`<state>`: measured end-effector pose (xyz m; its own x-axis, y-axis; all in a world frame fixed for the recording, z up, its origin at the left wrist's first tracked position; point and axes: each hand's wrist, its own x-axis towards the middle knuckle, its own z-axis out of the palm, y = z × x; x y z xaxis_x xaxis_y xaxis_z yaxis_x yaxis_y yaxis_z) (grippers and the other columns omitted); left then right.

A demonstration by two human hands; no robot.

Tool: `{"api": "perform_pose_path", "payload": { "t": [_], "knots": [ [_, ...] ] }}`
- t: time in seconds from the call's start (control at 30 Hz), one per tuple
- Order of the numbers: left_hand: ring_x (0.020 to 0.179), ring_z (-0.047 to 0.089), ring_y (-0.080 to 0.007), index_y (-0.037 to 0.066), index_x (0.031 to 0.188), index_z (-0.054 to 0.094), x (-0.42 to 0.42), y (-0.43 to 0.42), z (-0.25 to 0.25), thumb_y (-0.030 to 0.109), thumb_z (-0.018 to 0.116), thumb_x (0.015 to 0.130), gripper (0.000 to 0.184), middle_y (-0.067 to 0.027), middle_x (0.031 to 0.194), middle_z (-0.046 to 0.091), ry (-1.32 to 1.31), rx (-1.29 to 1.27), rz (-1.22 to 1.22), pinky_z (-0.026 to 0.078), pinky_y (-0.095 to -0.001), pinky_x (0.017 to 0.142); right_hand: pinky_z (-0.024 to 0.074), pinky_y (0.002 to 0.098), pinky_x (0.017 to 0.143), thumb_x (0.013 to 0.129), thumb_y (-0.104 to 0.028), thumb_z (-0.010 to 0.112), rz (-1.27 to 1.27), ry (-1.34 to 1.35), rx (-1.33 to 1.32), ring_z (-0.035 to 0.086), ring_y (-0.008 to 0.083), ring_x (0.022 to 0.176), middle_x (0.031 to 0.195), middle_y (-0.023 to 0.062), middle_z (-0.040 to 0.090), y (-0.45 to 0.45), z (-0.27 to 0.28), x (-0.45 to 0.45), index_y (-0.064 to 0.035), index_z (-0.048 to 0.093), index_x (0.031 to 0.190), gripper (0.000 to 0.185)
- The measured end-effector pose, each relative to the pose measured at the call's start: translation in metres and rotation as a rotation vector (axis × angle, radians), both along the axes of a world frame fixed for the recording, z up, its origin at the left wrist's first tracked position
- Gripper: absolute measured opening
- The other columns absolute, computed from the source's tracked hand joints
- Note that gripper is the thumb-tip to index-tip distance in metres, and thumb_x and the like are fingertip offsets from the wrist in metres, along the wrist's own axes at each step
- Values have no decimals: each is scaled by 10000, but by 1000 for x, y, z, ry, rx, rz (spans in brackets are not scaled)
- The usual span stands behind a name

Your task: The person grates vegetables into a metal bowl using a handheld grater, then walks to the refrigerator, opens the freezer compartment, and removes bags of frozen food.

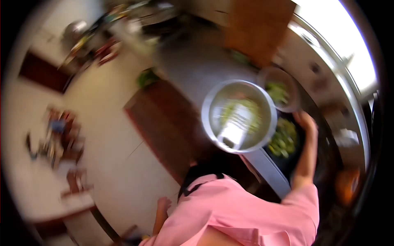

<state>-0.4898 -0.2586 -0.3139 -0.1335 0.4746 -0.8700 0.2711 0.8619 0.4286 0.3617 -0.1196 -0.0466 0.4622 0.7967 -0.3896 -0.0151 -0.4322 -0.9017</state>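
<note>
Sole view from camera worn on person's head, facing forward and steeply down. Wide, round-edged fisheye picture, dark at corners (much of it blurred). Wearer's pink shirt point(238, 205) very near, from five to six o'clock. Right hand point(304, 119) at three, left hand point(164, 202) at seven. Metal bowl point(210, 119) near centre, seen from above. Farther off: bright window point(340, 35) at two, floor point(119, 139) at nine.

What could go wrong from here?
The right hand is at the smaller bowl, beside the chopped greens; a knock could spill either. The grater-like tool leans inside the metal bowl and might slide if bumped. The left hand is well away, so probably slow to steady anything.
</note>
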Motion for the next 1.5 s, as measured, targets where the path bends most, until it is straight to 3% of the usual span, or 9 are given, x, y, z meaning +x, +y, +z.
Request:
{"api": "perform_pose_path", "payload": {
  "t": [0.07, 0.23, 0.33, 0.6, 0.9, 1.0, 1.23, 1.33, 1.5],
  "knots": [
    [843, 536, -213, 227, 787, 595, -43, -82, -42, 292, 618, 695, 115, 2, 877, 592, -69, 151, -340, 454, -367, 685, 363, 350, 914, 828, -346, 493, -23, -854, -163, 494, 224, 1068, 1157, 141, 520, 16, 20, -4, -81, 516, 1163, 427],
    [808, 532, -243, 149, 848, 575, -36, -153, -114, 259, 633, 693, 200, -29, 830, 585, -144, 47, 300, 450, -372, 673, 392, 362, 873, 909, -295, 355, 557, 1055, 1163, 412, 216, 1138, 1216, 81, 421, 89, 48, -112, -111, 258, 1343, 481],
    [845, 568, -264, 73, 922, 518, -21, -143, -98, 225, 600, 717, 268, -104, 885, 587, -87, 41, 444, 458, -393, 689, 414, 245, 654, 843, -340, 493, 489, 252, -103, 502, 171, 816, 1003, 65, 501, 212, -12, -170, -119, 444, 1190, 414],
    [676, 607, -190, 101, 932, 517, -62, -179, -30, 279, 453, 821, 219, -66, 800, 587, -43, -11, 1141, 442, -368, 559, 505, 375, 630, 891, -319, 439, 1148, 980, 394, 571, 212, 810, 1019, 100, 553, 237, 42, -608, -118, 387, 1240, 406],
    [535, 560, -154, 70, 861, 501, -105, -263, -17, 211, 476, 804, 154, -66, 682, 547, 199, 106, 1759, 378, -264, 403, 450, 351, 567, 765, -216, 558, 872, 487, -472, 567, 208, 616, 559, 76, 530, 216, -53, -864, -144, 603, 881, 144],
    [579, 565, -155, 76, 940, 495, -103, -262, -29, 224, 473, 818, 194, -61, 743, 553, 50, -105, 1788, 396, -245, 450, 436, 352, 470, 808, -188, 495, 1674, -367, -1175, 541, 189, 553, 585, 56, 517, 362, -271, -842, -129, 559, 909, 133],
    [757, 588, -209, 72, 898, 564, -125, -174, -1, 218, 500, 819, 178, -75, 831, 584, -149, -332, 2042, 484, -383, 598, 328, 282, 332, 853, -272, 431, 1578, -221, -656, 440, 163, 415, 576, 40, 475, 334, -248, -1130, -117, 475, 823, 164],
    [765, 590, -283, 62, 891, 578, -130, -184, -192, 221, 551, 761, 207, -116, 854, 603, 562, -173, 531, 491, -400, 613, 437, 388, 434, 842, -302, 455, 1942, -619, -719, 530, 225, 590, 724, 86, 533, 298, -238, -1265, -120, 415, 1062, 288],
    [774, 596, -292, 56, 810, 625, -275, -127, 17, 188, 588, 652, 209, -148, 787, 608, 479, -120, 712, 484, -418, 646, 454, 467, 606, 780, -423, 587, 2612, -867, -60, 553, 237, 765, 885, 93, 583, 363, -462, -1512, -141, 338, 1250, 602]
  ]
}}
